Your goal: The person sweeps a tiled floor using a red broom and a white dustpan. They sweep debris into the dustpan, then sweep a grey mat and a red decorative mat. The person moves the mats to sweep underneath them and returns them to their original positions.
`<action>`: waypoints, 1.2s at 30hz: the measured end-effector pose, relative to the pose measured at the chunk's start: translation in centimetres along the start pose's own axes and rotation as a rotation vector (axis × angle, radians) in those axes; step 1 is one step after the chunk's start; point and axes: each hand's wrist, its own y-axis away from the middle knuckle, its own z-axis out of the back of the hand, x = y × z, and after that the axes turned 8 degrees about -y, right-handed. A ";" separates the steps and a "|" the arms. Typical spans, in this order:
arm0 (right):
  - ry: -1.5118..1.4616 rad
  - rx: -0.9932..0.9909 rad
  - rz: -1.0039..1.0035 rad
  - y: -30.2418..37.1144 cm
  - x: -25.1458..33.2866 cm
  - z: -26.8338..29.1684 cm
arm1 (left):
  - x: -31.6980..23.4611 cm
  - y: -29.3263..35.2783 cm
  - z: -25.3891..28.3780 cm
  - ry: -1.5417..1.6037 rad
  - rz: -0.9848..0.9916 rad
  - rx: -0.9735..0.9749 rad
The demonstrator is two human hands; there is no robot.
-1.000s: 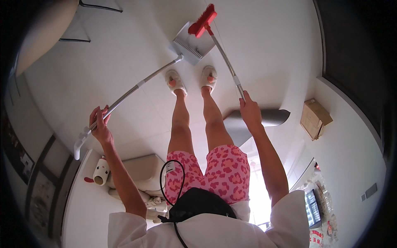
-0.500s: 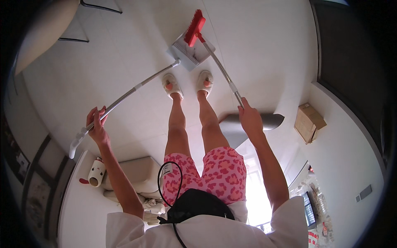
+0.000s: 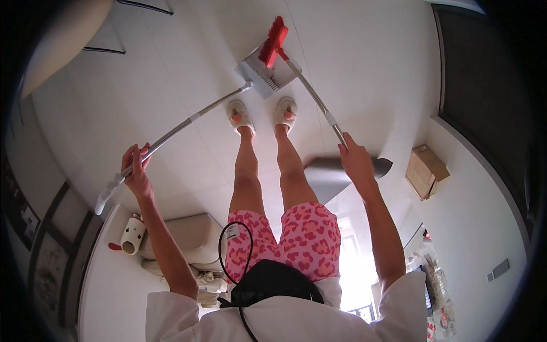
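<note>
We work on a pale, smooth floor (image 3: pixel 188 74). The dustpan (image 3: pixel 285 78) is the largest item: a grey pan lying just ahead of the slippers (image 3: pixel 240 116), joined to a long metal pole (image 3: pixel 176 130) that rises toward the left. We judge the assembly light for its length and the pan rigid but thin-walled, so we lift by the pole and avoid prying on the pan's edge.

The broom (image 3: pixel 315 98) is next, extending from above the pan to the right side. We expect its metal shaft to be stiff, light and somewhat slippery if the palm is damp; a full wrap suits it.

We find the right hand (image 3: pixel 357 162) closed around the upper part of the broom shaft. The left hand (image 3: pixel 138 172) has its fingers curled around the dustpan pole, just below the pale end grip (image 3: pixel 108 194). We rate both as sound holding points, clear of the working ends.

The red broom head (image 3: pixel 276 44) overlaps the pan in view; we cannot tell whether it touches. Its bristles should flex readily. Smallest are the comb teeth (image 3: pixel 261 72) along the pan, probably the most breakable part; we keep force off them.
</note>
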 end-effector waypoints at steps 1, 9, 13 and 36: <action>0.020 -0.010 -0.019 -0.2 0.4 -0.2 | -0.2 0.0 -0.3 -0.004 0.007 -0.002; 0.077 0.034 -0.043 1.6 -1.9 -1.5 | -1.4 0.5 -1.6 -0.017 -0.006 0.014; -0.064 -0.016 0.004 2.2 -1.6 0.5 | -2.0 1.0 -2.2 -0.020 -0.035 0.026; 0.045 0.037 -0.111 2.3 -2.7 -1.8 | -1.6 0.5 -3.2 0.010 -0.035 0.072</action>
